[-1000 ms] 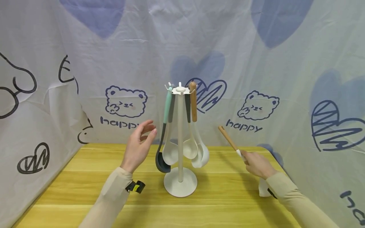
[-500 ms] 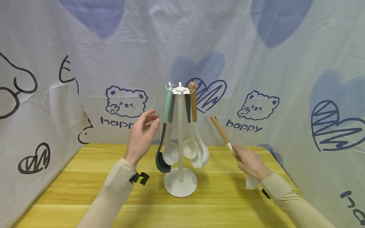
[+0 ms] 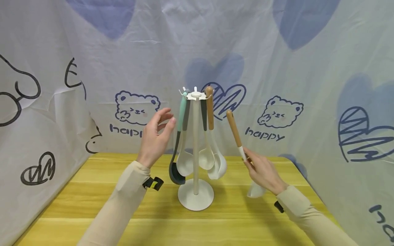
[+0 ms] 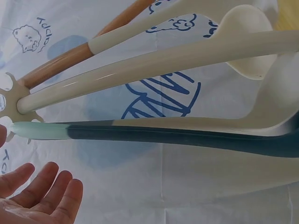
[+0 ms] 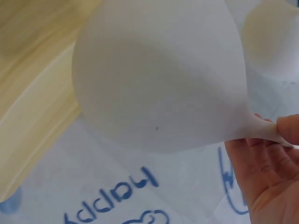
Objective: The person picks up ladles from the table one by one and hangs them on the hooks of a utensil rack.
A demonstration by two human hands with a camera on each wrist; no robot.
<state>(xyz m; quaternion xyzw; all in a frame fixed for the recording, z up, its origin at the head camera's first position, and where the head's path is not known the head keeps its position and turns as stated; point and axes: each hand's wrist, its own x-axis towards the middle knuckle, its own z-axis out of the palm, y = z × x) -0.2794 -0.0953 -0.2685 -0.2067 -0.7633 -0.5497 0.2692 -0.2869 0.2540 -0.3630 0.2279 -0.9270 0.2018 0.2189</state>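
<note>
In the head view, my left hand [image 3: 155, 138] is raised just left of the mint-handled dark ladle [image 3: 177, 171], with loosely bent fingers and nothing in its grasp. The left wrist view shows its fingertips [image 4: 70, 198] apart from the ladle's mint handle [image 4: 39, 130]. My right hand [image 3: 264, 172] grips a wooden-handled utensil by the white neck, its wooden handle [image 3: 234, 128] pointing up. The broad white head [image 5: 163, 79] fills much of the right wrist view; its exact kind is unclear. Between the hands stands a white utensil rack [image 3: 196, 196].
Several other utensils hang around the rack, among them a white ladle [image 3: 218, 167] with a wooden handle and a cream spoon [image 3: 206, 159]. The rack stands on a yellow wood-grain table [image 3: 160, 222]. Printed cloth [image 3: 197, 41] encloses the back and sides.
My right hand has moved left toward the rack, and the utensil in it has swung more upright. My left hand has risen and come closer to the mint handle.
</note>
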